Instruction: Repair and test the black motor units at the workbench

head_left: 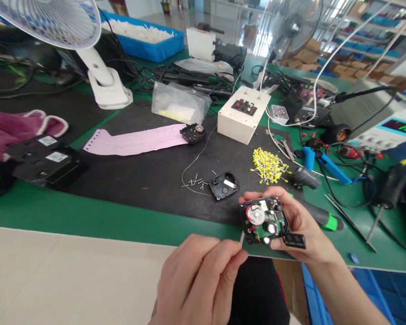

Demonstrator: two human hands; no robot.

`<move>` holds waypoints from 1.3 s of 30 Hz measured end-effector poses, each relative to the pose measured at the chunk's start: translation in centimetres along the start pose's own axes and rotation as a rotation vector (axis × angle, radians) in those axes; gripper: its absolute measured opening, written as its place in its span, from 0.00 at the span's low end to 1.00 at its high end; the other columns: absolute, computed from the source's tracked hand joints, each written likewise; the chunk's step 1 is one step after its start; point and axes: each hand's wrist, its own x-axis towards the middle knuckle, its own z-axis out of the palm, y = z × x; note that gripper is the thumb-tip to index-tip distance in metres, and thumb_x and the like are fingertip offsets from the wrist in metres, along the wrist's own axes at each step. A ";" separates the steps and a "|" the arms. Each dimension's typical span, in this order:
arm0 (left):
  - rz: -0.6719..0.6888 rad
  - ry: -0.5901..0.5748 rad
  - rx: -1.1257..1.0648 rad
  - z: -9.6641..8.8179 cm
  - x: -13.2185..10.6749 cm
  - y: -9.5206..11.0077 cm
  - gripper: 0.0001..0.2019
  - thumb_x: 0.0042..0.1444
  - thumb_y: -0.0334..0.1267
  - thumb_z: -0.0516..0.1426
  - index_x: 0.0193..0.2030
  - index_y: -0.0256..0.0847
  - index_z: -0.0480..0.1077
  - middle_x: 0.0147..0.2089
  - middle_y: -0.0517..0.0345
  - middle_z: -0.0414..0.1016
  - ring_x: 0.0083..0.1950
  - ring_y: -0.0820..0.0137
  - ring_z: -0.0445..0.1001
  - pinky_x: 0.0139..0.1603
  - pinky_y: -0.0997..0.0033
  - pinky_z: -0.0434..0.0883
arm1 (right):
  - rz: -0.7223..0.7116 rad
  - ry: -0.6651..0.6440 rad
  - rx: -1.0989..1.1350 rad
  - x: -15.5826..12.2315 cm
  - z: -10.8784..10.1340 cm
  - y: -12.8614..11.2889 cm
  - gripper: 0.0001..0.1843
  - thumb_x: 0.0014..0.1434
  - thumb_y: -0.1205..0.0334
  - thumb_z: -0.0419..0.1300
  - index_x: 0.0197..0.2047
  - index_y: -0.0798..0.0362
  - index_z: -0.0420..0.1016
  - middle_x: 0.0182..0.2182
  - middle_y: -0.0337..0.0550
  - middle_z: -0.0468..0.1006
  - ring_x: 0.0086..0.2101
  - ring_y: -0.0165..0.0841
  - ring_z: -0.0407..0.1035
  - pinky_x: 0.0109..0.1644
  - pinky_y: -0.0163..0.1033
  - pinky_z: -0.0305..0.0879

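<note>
My right hand [301,221] is wrapped round a small black housing [281,208], tilted toward me. Inside it show a silvery round motor, red wires and a green circuit board; a black tab [295,240] sticks out at its lower right. My left hand [201,275] pinches a thin whitish strip [242,238] at the housing's lower left edge. Whether the strip is attached there, I cannot tell. Just beyond lies an open black cover [219,187] with a white label, beside several loose metal pins [196,181]. A thin wire [192,164] curls past them.
Yellow-tipped parts [269,166] lie in a pile on the black mat [149,180]. Behind stand a cream switch box [238,119] and a white fan [103,85]. Another black unit [192,134] sits on pink paper [138,141]. Blue-handled pliers [331,167] and tweezers [350,221] lie right.
</note>
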 end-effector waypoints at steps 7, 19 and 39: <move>0.005 0.011 0.024 0.2 -0.7 -0.2 0.08 0.65 0.25 0.63 0.48 0.38 0.77 0.42 0.56 0.77 0.43 0.72 0.77 0.51 0.72 0.73 | 0.008 -0.009 0.005 -0.3 -0.5 0.5 0.37 0.52 0.77 0.78 0.59 0.43 0.70 0.66 0.49 0.70 0.68 0.46 0.62 0.62 0.45 0.73; 0.000 0.007 0.025 0.4 -0.6 -0.5 0.07 0.64 0.27 0.64 0.46 0.40 0.77 0.40 0.57 0.77 0.40 0.72 0.77 0.47 0.72 0.74 | 0.009 -0.007 0.004 -0.2 -0.5 0.4 0.37 0.51 0.78 0.79 0.58 0.44 0.71 0.65 0.50 0.70 0.67 0.44 0.63 0.62 0.44 0.73; -0.265 -0.166 -0.311 2.7 1.7 -1.0 0.29 0.60 0.38 0.69 0.66 0.46 0.67 0.57 0.51 0.77 0.51 0.65 0.80 0.49 0.68 0.81 | 0.033 -0.045 -0.034 -0.2 -0.4 0.4 0.36 0.51 0.73 0.80 0.58 0.45 0.70 0.66 0.50 0.69 0.57 0.40 0.74 0.55 0.41 0.76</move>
